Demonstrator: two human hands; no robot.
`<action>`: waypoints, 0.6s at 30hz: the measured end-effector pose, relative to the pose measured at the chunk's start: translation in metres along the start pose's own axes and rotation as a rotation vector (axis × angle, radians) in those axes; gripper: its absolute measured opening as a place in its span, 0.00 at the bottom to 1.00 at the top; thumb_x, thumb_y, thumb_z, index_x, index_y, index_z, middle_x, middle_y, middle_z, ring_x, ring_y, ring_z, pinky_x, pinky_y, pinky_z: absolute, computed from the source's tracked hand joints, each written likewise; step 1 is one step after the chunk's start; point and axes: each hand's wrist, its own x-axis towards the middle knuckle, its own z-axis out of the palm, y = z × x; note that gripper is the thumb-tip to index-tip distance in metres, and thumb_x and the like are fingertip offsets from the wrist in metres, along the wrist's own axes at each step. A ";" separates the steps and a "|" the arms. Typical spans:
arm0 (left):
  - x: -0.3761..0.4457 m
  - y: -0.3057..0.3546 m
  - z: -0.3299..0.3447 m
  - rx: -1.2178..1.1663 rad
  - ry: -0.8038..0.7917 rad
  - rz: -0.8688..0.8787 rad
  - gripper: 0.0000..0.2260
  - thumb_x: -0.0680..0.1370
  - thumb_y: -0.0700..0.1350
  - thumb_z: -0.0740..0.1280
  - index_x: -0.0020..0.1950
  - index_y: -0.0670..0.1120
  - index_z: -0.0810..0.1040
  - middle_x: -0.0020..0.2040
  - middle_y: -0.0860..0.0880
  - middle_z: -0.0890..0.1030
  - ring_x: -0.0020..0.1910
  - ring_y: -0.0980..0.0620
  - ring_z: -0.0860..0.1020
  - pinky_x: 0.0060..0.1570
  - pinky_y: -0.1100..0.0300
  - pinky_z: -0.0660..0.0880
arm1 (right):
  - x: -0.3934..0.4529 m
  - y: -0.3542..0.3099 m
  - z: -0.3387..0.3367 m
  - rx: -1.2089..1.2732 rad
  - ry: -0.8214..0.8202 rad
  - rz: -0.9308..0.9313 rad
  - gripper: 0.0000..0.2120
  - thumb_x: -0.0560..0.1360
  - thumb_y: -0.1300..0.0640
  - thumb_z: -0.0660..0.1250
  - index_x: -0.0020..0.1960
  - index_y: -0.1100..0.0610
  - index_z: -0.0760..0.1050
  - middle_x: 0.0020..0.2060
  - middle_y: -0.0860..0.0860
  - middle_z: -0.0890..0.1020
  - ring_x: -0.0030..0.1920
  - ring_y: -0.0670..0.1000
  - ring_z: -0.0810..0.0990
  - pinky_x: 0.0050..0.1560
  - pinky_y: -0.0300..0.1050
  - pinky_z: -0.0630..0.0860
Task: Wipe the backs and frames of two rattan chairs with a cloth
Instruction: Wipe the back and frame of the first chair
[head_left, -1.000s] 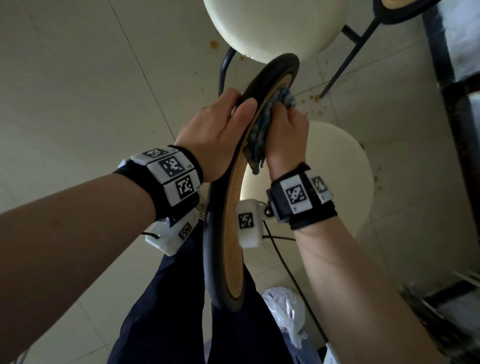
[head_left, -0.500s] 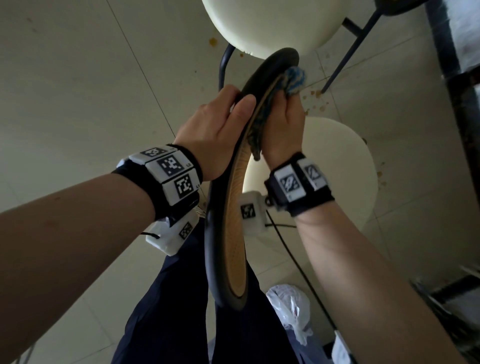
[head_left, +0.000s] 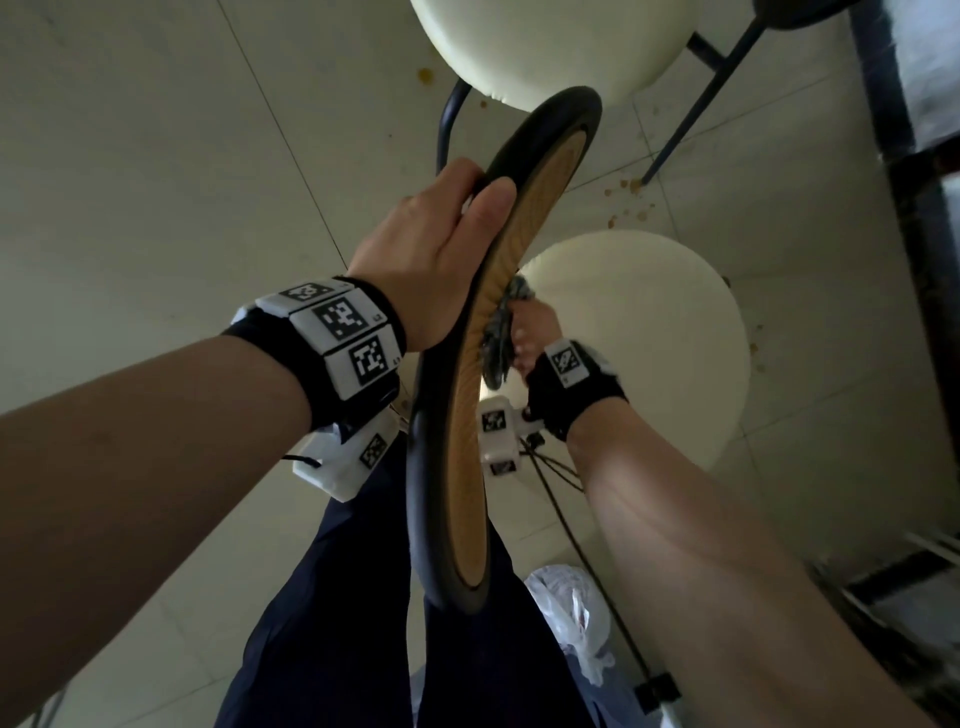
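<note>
I look straight down on a chair's oval back (head_left: 470, 415): tan rattan panel inside a black frame, seen edge-on. My left hand (head_left: 436, 249) grips the black frame near its top, thumb lying on the rim. My right hand (head_left: 535, 338) is lower, on the seat side of the back, holding a bunched blue-grey cloth (head_left: 501, 338) against the rattan at mid-height. Its fingers are partly hidden by the cloth. The chair's cream round seat (head_left: 649, 353) lies below. A second chair's cream seat (head_left: 545, 47) shows at the top.
Dark metal legs (head_left: 696, 114) of the far chair stand on the pale tiled floor, which has brown spots. A dark furniture edge (head_left: 914, 208) runs down the right side. A white plastic bag (head_left: 571, 613) and a black cable (head_left: 597, 561) lie near my legs.
My right hand has slid the cloth down from the top of the chair back to about mid-height on the rattan. My left hand keeps its grip near the top of the frame.
</note>
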 end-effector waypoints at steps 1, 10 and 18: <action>0.000 0.000 0.000 -0.003 0.004 -0.002 0.18 0.83 0.61 0.49 0.52 0.50 0.71 0.36 0.53 0.75 0.31 0.57 0.74 0.33 0.59 0.68 | -0.005 0.012 0.004 -0.035 -0.037 0.014 0.14 0.82 0.58 0.55 0.38 0.48 0.67 0.38 0.46 0.73 0.43 0.50 0.74 0.60 0.54 0.74; 0.000 0.001 0.000 -0.001 0.003 -0.015 0.18 0.83 0.62 0.49 0.51 0.51 0.71 0.35 0.53 0.74 0.31 0.58 0.73 0.33 0.59 0.67 | -0.019 0.055 0.009 0.002 -0.124 0.115 0.13 0.81 0.60 0.58 0.39 0.50 0.70 0.39 0.48 0.75 0.40 0.48 0.74 0.58 0.52 0.74; 0.000 0.002 0.000 0.006 0.003 -0.025 0.19 0.83 0.61 0.50 0.54 0.49 0.72 0.38 0.52 0.77 0.34 0.55 0.77 0.33 0.60 0.68 | -0.018 -0.044 -0.012 0.349 0.138 -0.125 0.14 0.81 0.61 0.58 0.38 0.55 0.72 0.35 0.51 0.76 0.35 0.50 0.77 0.42 0.45 0.76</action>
